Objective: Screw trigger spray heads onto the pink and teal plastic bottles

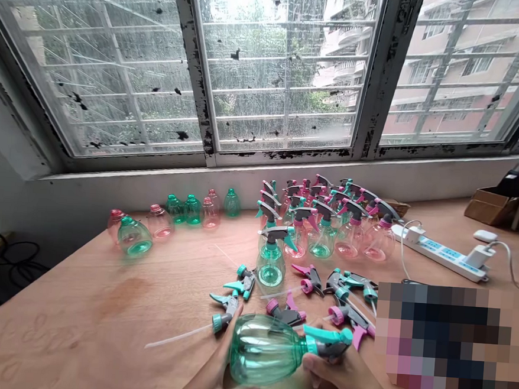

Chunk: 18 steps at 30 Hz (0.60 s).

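A clear green spray bottle (266,350) lies tilted on its side in front of me, its neck pointing right. My left hand (220,372) is wrapped round its base and body. At the neck, my right hand (334,365) grips the grey and teal trigger sprayer (327,337), which sits on the bottle's mouth. Just beyond the bottle lie loose trigger sprayers, among them a teal one (226,312) with its tube to the left and a pink one (287,312). Behind them stands a green bottle (271,266) fitted with a sprayer.
Several assembled pink and green spray bottles (349,239) are grouped near the wall. Bottles without sprayers (191,210) stand at the back left, one green bottle (135,237) leaning. A power strip (442,254) and a cardboard box (492,206) are at right. A pixelated patch hides the lower right.
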### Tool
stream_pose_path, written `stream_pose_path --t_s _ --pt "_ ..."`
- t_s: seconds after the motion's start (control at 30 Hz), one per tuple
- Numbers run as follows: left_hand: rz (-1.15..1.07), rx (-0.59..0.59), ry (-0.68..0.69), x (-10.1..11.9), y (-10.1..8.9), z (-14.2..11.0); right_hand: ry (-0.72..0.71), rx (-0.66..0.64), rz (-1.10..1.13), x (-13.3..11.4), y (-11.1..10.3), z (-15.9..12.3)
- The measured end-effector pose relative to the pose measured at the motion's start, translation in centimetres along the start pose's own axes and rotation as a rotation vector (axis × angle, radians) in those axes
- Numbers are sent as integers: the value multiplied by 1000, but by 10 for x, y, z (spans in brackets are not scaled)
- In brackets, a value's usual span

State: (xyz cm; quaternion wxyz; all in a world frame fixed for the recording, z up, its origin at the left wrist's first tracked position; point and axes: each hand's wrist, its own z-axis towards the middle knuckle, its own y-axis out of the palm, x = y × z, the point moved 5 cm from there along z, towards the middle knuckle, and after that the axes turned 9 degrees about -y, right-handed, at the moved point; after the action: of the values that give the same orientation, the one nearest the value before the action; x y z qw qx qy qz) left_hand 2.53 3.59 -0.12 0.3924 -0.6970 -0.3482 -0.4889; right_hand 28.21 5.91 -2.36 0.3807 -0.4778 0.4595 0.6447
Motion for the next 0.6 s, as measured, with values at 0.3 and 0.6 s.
stream_pose_path --t_s 0.3,0.6 --pt "-35 43 28 -4 0 7 2 23 -51 -12 2 1" --pt "-59 7 36 -12 -6 6 -13 -11 -23 -12 4 4"
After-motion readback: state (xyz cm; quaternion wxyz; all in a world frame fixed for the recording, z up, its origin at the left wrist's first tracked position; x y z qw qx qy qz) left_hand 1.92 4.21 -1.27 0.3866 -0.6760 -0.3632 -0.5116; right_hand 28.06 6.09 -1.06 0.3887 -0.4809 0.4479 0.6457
